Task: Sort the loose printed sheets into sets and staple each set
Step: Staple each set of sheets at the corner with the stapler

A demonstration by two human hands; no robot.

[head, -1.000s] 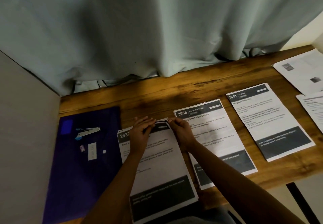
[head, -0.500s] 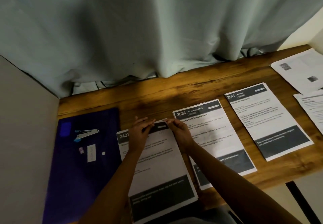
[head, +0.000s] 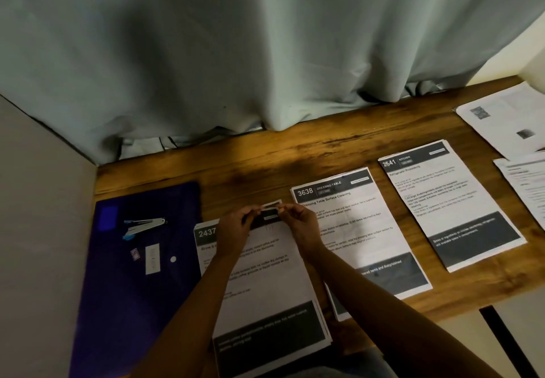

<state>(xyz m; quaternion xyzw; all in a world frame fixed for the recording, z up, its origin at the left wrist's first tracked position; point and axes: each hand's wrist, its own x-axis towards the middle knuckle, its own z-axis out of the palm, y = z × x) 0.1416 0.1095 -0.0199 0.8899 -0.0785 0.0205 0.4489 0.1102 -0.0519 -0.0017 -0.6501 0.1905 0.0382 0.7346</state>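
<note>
Head view: the 2437 set (head: pixel 259 283) lies at the near edge of the desk (head: pixel 295 153), and everything else is placed from it. Both hands meet at its far edge: the left hand (head: pixel 236 227) and right hand (head: pixel 298 221) each have their fingertips pinched nearly closed on a small lifted piece of paper at the top, seemingly the upper corner of the sheets; whether it is a folded corner or a separate scrap I cannot tell. Just right of the set, partly overlapped by it, is the 3638 set (head: pixel 354 230); further right, apart, lies the 2641 set (head: pixel 451 200), and beyond that more loose sheets (head: pixel 507 118). Left of the 2437 set a blue folder (head: pixel 141 289) carries the stapler (head: pixel 144 225), untouched. The step looks like squaring up the set's top corner before stapling. Next move, I judge: one hand pins the aligned corner while the left reaches for the stapler.
</note>
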